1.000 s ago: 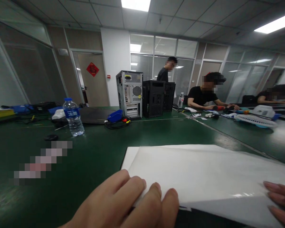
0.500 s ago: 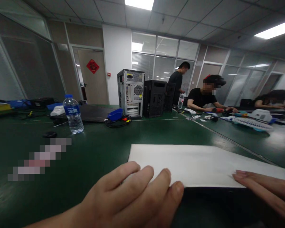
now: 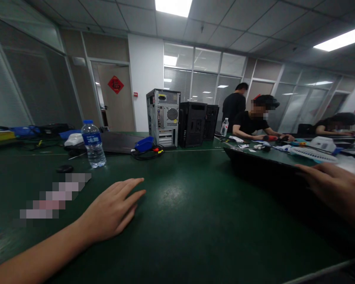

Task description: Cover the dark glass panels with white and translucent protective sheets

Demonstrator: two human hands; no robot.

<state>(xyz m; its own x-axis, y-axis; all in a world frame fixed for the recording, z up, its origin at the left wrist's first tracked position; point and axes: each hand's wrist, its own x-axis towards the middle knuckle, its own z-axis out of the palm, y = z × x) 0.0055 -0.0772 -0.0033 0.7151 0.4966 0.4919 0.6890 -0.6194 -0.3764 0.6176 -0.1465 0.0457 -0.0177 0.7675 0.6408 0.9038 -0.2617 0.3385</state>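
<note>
My left hand [image 3: 112,211] lies palm down on the green table [image 3: 177,205] with its fingers spread and nothing in it. My right hand [image 3: 334,189] reaches in from the right edge, its fingers laid over the upper edge of a flat black panel [image 3: 263,169]. The panel is tilted up off the table, with its dark side facing me. No white surface shows on it now. A blurred-out flat item [image 3: 55,195] lies left of my left hand.
A water bottle [image 3: 93,144] and a small black disc [image 3: 64,169] stand at the left. Computer towers [image 3: 162,116], a blue bin with cables [image 3: 144,145] and a dark laptop [image 3: 118,142] sit further back. A person stands and others sit at the right table [image 3: 313,152].
The white sheet under both hands is gone from view; the panel now stands tilted at the right, dark side towards me. My left hand let go and moved left onto the table.
</note>
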